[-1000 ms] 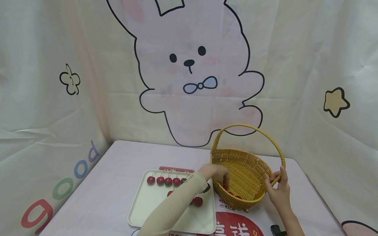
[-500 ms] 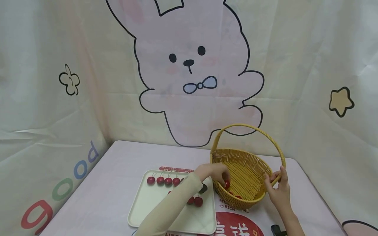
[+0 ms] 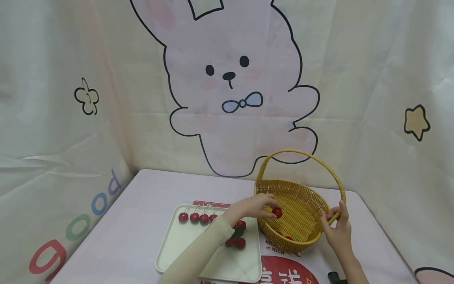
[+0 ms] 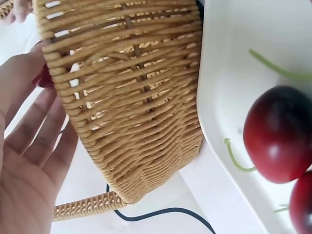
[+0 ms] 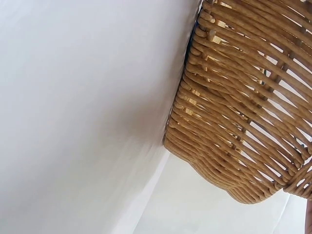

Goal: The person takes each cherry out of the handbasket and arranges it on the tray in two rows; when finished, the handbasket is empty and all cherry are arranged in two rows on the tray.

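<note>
My left hand (image 3: 256,206) pinches a red cherry (image 3: 277,213) between thumb and fingertips, over the near left rim of a yellow wicker basket (image 3: 299,213). In the left wrist view, the pinched cherry (image 4: 45,77) is partly hidden behind the thumb and basket rim, with the other fingers spread. My right hand (image 3: 337,230) grips the basket's right rim, where the arched handle (image 3: 331,173) joins it. Inside the basket, more cherries (image 3: 289,238) lie along the near side. The right wrist view shows the basket's woven side (image 5: 243,112); the hand is barely visible there.
Left of the basket, a pale rectangular tray (image 3: 177,252) holds several stemmed cherries (image 3: 194,217), some in a row at its back edge. My left forearm crosses over it. A red printed mark (image 3: 291,272) lies before the basket; a small black object (image 3: 333,277) sits by my right forearm.
My left hand has risen from low inside the basket to its rim, bringing up a cherry that now shows clearly at the fingertips. The right hand keeps its grip on the basket.
</note>
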Demonstrator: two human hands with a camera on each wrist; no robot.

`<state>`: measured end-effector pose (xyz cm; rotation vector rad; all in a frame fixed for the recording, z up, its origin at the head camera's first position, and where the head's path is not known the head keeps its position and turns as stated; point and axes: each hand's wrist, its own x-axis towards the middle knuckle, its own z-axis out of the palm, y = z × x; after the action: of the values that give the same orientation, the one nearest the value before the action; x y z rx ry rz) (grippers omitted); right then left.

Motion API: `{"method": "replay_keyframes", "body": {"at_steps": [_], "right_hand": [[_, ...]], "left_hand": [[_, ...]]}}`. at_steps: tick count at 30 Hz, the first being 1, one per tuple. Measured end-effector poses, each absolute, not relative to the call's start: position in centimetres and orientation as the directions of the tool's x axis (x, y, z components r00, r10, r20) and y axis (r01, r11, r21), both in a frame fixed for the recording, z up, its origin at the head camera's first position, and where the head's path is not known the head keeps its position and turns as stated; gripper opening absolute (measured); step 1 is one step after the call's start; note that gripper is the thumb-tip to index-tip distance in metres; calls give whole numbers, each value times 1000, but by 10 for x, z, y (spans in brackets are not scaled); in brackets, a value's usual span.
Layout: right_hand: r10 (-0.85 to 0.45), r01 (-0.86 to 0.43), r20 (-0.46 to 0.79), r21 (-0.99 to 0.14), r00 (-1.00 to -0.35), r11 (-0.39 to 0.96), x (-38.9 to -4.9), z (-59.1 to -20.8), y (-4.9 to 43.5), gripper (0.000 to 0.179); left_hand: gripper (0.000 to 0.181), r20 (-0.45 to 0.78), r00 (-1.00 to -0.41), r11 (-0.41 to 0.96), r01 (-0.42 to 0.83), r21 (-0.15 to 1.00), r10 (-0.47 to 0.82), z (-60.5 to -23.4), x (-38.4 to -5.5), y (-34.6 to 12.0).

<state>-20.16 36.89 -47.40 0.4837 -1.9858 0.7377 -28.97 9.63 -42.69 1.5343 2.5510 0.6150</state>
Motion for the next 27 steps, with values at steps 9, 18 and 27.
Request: {"method": "replay_keyframes", "body": {"at_steps": [9,18,27], "right_hand": [[-42,-601,874,-297,-483,742,-201,-474,368,59],[-47,-612,878,-292,-476,735,-202,-473,369,59],[-45,-611,883,-285,-466,739,-202,-473,368,58]], "left_hand": [[33,322,-463,371,876,309,826,-423,-278,82],[35,350,-512,322,818,476,784,-410,-266,56],[32,319,-566,324,756,568,760,-413,-262,28]]}}
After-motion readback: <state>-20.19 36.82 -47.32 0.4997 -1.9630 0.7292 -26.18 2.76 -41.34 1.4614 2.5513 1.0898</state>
